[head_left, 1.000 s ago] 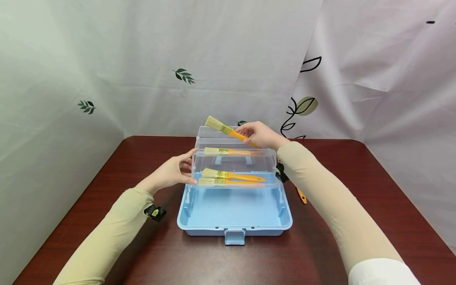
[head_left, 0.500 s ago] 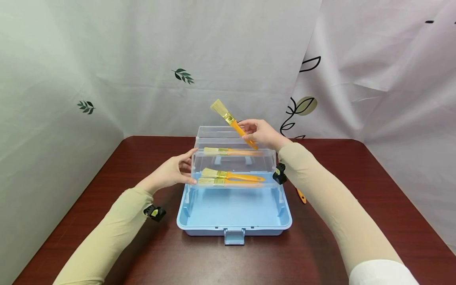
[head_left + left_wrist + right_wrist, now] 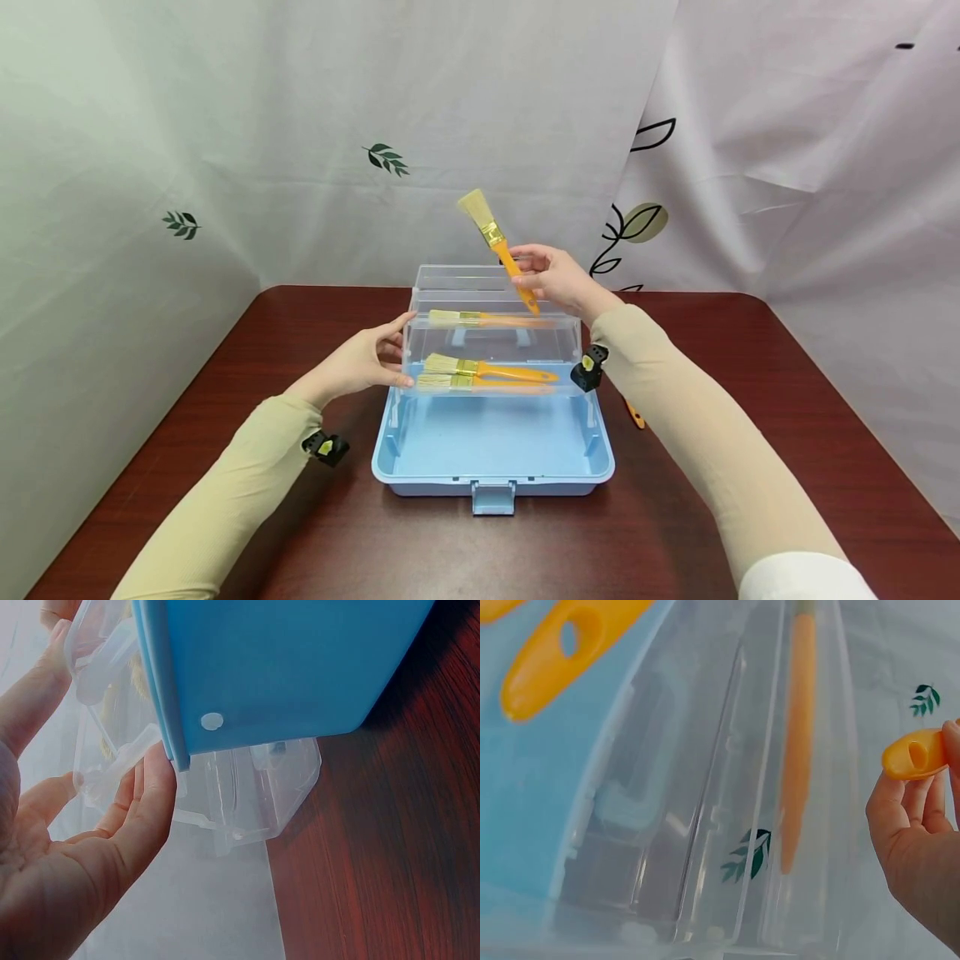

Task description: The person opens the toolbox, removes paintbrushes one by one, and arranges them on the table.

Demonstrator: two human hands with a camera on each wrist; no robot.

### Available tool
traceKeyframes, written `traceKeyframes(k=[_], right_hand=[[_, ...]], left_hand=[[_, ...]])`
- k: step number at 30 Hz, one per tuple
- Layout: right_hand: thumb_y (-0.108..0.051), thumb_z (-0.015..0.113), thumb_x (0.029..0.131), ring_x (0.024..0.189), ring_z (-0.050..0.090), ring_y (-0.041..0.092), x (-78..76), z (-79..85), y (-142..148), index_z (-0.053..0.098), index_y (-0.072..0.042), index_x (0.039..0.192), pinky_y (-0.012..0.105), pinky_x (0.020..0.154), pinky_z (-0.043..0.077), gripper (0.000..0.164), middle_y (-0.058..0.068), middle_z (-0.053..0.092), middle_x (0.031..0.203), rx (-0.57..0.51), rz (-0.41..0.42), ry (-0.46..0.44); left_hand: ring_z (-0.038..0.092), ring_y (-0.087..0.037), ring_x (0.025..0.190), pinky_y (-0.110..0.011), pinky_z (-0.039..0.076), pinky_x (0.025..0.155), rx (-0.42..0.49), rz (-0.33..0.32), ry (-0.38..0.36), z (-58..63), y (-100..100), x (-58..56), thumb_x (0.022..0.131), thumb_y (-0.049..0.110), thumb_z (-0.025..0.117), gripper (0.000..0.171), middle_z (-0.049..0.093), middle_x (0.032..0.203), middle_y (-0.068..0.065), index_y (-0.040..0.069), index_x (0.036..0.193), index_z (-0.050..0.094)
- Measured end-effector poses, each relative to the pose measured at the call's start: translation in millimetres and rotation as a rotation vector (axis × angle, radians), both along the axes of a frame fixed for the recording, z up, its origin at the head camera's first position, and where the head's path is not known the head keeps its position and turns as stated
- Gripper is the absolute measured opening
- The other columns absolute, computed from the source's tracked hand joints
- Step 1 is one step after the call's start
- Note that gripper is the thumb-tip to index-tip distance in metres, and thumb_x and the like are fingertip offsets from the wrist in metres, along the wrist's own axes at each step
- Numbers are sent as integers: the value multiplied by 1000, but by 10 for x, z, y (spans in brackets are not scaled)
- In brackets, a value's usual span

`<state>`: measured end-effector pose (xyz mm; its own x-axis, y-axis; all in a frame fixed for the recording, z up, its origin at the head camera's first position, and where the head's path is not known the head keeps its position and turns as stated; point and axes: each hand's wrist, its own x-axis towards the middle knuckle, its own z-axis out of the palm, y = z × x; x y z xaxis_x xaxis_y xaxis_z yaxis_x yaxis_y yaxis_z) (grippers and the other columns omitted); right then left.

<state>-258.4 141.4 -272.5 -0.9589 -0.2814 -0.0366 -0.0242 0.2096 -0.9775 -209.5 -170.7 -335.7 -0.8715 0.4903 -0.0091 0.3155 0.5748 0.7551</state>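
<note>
A light-blue toolbox [image 3: 495,443] stands open, with clear plastic tiered trays [image 3: 442,337] raised above its base. My left hand [image 3: 365,362] holds the trays at their left end, thumb at the front and index finger higher up. Some of its fingers rest near the blue rim in the left wrist view. In my right hand [image 3: 557,279] a paintbrush [image 3: 504,247] is pinched by its orange handle, bristles up and tilted left, above the back trays. Two paintbrushes [image 3: 517,373] lie in the front tray. Another paintbrush [image 3: 799,735] lies in the tray behind.
An orange handle [image 3: 634,412] lies on the dark red-brown table [image 3: 517,554], right of the box and partly hidden by the right sleeve. The box latch [image 3: 493,498] hangs down in front. A pale patterned curtain [image 3: 480,108] closes off the back and sides.
My right hand has lifted the paintbrush slightly and turned it from a shallow slant to a much steeper one, bristles upward. The left hand and the toolbox have not moved.
</note>
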Motion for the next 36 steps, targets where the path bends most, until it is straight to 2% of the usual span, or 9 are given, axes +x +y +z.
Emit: traceKeyframes(k=[4, 9, 12, 18, 24, 29, 36], right_hand=[[2, 53, 93, 112, 53, 28, 38, 26, 35, 38, -11, 145, 41, 97, 46, 55, 16, 50, 131, -106, -16, -41], [4, 52, 93, 94, 58, 11, 87, 14, 90, 33, -11, 147, 26, 82, 53, 59, 7, 53, 119, -166, -9, -58], [5, 52, 93, 90, 60, 9, 118, -1, 105, 31, -10, 148, 21, 74, 53, 60, 5, 54, 115, -191, 9, -55], [7, 51, 93, 85, 61, 8, 157, -36, 140, 27, -8, 148, 21, 73, 54, 62, 1, 56, 108, -253, 31, -63], [7, 50, 93, 83, 61, 7, 207, -93, 206, 25, -6, 149, 21, 73, 54, 62, -3, 58, 102, -246, 30, -62], [5, 52, 93, 86, 60, 9, 272, -148, 278, 27, -8, 148, 22, 73, 54, 62, 0, 57, 105, -205, 17, -90], [0, 53, 94, 86, 61, 7, 347, -189, 403, 26, -5, 148, 22, 75, 54, 61, -3, 59, 105, -156, 57, -74]], left_hand=[[55, -32, 111, -42, 53, 88, 4, -2, -1, 0, 0, 0, 73, 24, 83, 105, 48, 124, -21, 18, 153, 16], [56, -32, 110, -41, 53, 87, 8, -7, -3, -9, 6, -7, 73, 24, 83, 105, 48, 123, -20, 18, 153, 15], [56, -32, 111, -41, 53, 87, 8, -4, -6, -12, 4, -14, 73, 23, 83, 105, 48, 123, -20, 18, 153, 15], [55, -32, 112, -42, 52, 88, 10, -3, -2, -15, -1, -13, 73, 22, 83, 104, 48, 124, -21, 19, 153, 16], [56, -32, 112, -42, 52, 88, 10, -2, -1, -14, 0, -7, 73, 22, 83, 104, 48, 124, -21, 18, 153, 16], [56, -32, 111, -42, 53, 88, 10, 0, 2, -13, 4, -15, 72, 22, 83, 105, 49, 123, -20, 19, 153, 17], [56, -31, 111, -40, 53, 87, 8, 10, -3, -9, 7, -17, 70, 24, 85, 107, 49, 123, -17, 20, 153, 17]])
